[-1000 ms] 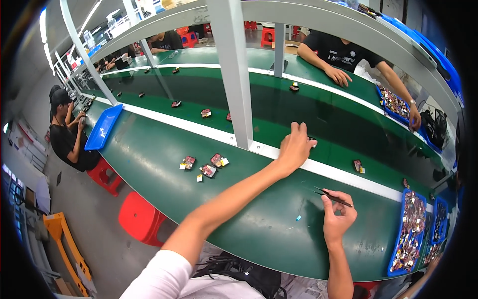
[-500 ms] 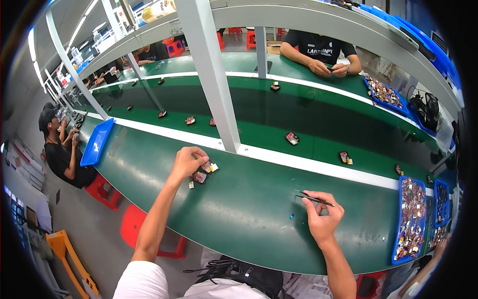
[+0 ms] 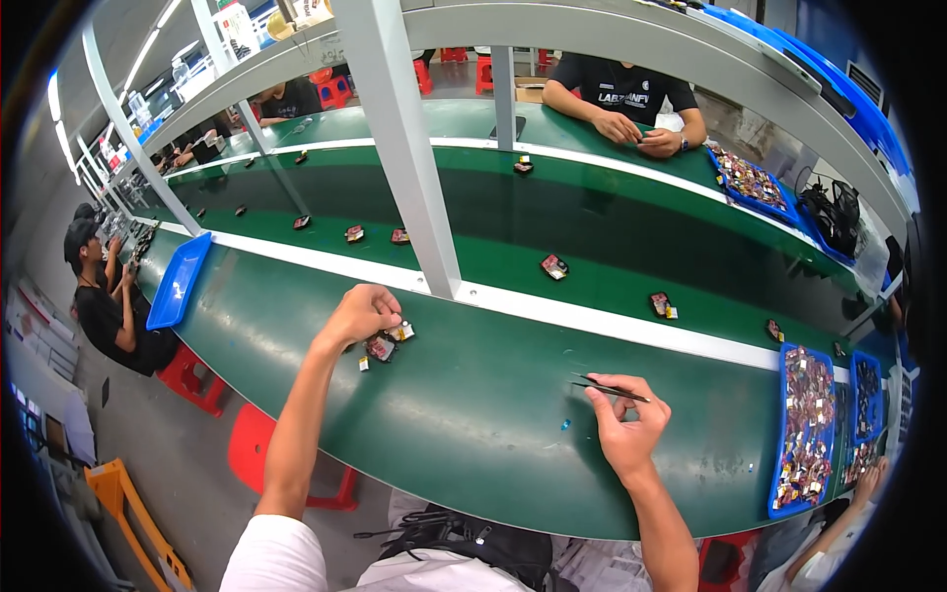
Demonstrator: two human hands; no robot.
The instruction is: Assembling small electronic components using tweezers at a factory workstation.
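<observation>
My left hand [image 3: 363, 314] is closed in a pinch over a small red-and-black part with a white-and-yellow tab [image 3: 401, 332], just above the green bench [image 3: 473, 424]. Beside its fingertips lies a similar red-and-black part [image 3: 379, 347], and a small white-and-yellow piece [image 3: 364, 364] rests nearer to me. In my right hand [image 3: 633, 419] is a pair of dark tweezers [image 3: 614, 391], tips pointing left and slightly apart with nothing visible between them. Below the tips, a tiny blue piece [image 3: 565, 425] lies on the bench.
Beyond a white rail, a green belt [image 3: 612, 286] carries several scattered parts. A grey post [image 3: 400, 148] rises ahead. A blue tray full of parts [image 3: 804, 434] stands right, a blue tray [image 3: 179, 281] left. A person [image 3: 631, 104] sits opposite, others at left; a red stool [image 3: 254, 449] stands below.
The whole view has shifted slightly, so the scene sits further left. Parts on the belt have moved a little left past the post. Both hands keep nearly the same places over the bench.
</observation>
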